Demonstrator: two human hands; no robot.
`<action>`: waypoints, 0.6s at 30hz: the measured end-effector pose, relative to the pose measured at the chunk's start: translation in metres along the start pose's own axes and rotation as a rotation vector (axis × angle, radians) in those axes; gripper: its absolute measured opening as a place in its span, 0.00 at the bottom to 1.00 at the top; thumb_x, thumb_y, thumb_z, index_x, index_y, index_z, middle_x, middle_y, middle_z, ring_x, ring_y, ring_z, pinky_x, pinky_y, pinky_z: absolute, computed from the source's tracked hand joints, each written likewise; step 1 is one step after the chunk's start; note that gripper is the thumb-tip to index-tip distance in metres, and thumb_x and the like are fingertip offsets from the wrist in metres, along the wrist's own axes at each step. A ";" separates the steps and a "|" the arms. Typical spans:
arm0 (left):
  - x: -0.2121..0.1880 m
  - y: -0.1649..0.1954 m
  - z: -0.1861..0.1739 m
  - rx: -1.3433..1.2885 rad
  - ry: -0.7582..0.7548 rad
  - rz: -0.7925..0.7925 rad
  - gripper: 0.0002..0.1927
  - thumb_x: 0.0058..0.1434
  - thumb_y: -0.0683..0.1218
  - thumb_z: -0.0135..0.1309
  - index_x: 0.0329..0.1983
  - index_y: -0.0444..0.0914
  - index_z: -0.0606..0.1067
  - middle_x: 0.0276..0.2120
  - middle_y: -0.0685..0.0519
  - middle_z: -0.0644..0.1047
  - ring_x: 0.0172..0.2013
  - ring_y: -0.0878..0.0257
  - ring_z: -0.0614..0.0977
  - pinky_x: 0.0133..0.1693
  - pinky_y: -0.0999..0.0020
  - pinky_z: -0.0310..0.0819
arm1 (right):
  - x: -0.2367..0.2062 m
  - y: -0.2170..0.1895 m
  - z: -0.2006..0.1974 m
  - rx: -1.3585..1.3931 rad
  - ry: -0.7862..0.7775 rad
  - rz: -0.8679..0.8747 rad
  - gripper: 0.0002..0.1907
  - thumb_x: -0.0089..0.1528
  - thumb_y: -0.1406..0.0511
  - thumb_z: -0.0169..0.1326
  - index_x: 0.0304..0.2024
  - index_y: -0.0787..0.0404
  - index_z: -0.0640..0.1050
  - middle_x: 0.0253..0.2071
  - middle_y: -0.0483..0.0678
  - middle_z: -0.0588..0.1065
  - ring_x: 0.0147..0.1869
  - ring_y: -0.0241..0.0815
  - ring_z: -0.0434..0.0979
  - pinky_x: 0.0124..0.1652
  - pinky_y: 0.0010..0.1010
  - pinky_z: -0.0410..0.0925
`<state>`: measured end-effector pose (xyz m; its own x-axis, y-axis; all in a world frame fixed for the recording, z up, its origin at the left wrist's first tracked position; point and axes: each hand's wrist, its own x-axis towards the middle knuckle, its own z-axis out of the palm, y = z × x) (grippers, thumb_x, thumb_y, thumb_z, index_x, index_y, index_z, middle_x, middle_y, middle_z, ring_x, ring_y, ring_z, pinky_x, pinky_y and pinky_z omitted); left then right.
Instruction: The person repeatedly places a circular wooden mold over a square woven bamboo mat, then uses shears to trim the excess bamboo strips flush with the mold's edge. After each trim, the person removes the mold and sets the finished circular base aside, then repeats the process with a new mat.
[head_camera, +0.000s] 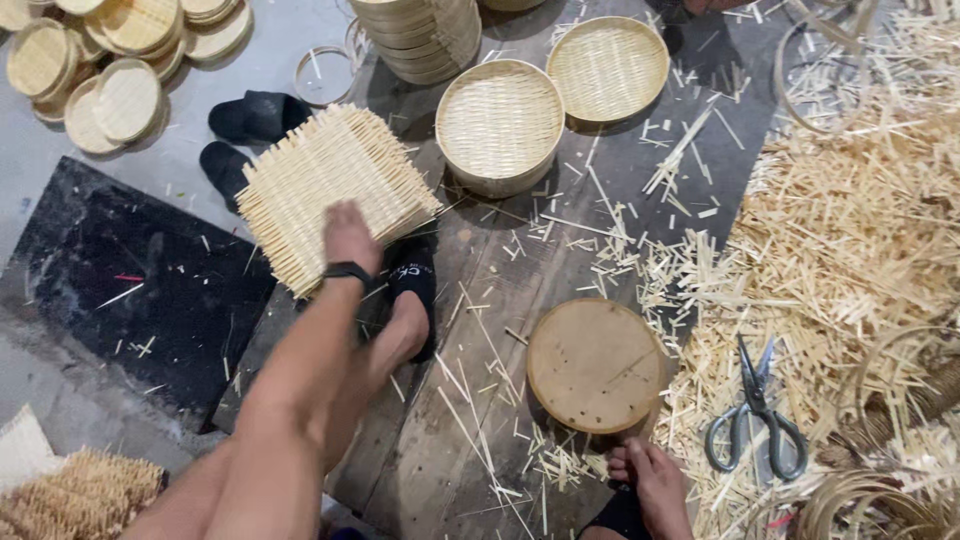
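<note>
The left hand (349, 236) lies flat on the square pale woven bamboo mat (335, 193) at upper left of the frame; the right hand is not visible.

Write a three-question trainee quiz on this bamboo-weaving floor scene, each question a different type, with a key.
1. True or false: the left hand rests on the square woven mat.
2. The scissors lie: A) on the bamboo scraps, B) inside a round basket, C) on the black mat.
3. Fill in: the round wooden disc lies flat on the wooden ____.

Key: 1 true; 2 A; 3 board.
</note>
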<state>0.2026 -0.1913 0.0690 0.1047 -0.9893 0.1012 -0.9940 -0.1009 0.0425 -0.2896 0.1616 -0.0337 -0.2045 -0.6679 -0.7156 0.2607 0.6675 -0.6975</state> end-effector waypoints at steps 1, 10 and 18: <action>0.006 -0.016 -0.005 0.173 0.070 0.038 0.49 0.39 0.56 0.69 0.63 0.27 0.69 0.60 0.26 0.69 0.60 0.31 0.69 0.57 0.43 0.64 | 0.003 0.007 -0.004 -0.044 0.014 -0.047 0.18 0.67 0.63 0.49 0.51 0.74 0.75 0.35 0.60 0.80 0.35 0.47 0.80 0.36 0.34 0.75; -0.001 -0.060 -0.029 -0.113 -0.324 0.064 0.09 0.65 0.50 0.54 0.37 0.40 0.79 0.33 0.37 0.81 0.39 0.38 0.81 0.43 0.45 0.75 | 0.018 0.011 -0.015 0.079 -0.023 0.093 0.17 0.69 0.63 0.49 0.50 0.74 0.75 0.36 0.59 0.79 0.35 0.46 0.79 0.36 0.36 0.75; 0.006 -0.038 -0.158 0.092 0.278 0.303 0.06 0.63 0.47 0.54 0.35 0.40 0.78 0.32 0.47 0.80 0.33 0.48 0.82 0.34 0.51 0.75 | 0.006 -0.001 -0.013 0.120 -0.058 -0.006 0.18 0.69 0.62 0.48 0.50 0.72 0.76 0.36 0.57 0.79 0.35 0.47 0.80 0.35 0.36 0.75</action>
<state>0.2460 -0.1764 0.2254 -0.2011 -0.9109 0.3604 -0.9784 0.1691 -0.1186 -0.3030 0.1607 -0.0380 -0.1522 -0.6922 -0.7055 0.3709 0.6216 -0.6899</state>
